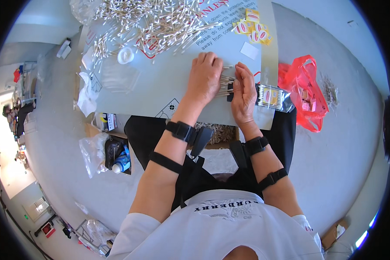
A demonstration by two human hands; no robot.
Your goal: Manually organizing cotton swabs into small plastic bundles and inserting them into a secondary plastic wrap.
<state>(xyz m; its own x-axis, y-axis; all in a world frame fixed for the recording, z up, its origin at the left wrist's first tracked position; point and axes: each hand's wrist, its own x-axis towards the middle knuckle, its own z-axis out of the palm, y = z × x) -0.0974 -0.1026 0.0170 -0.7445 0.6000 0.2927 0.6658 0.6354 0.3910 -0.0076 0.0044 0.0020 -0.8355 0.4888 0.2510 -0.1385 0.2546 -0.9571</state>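
Curled fingers of my left hand (206, 77) close over one end of a loose bundle of cotton swabs (225, 83) above the table. At the bundle's other end stands my right hand (244, 93), its fingers held together and partly bent; what lies inside its palm is hidden. Beneath and beside the right hand lies a flat clear pack of cotton swabs (270, 96) with a yellow label and dark edges. Farther off, a big heap of loose cotton swabs (160, 26) covers the back of the table.
The table (160, 82) carries a round white tub (125, 55), yellow label cards (253, 28) and a white card (249, 50). A red plastic bag (305, 93) hangs off the right side. A carton of swabs (221, 134) sits under the front edge, another box (119, 154) at left.
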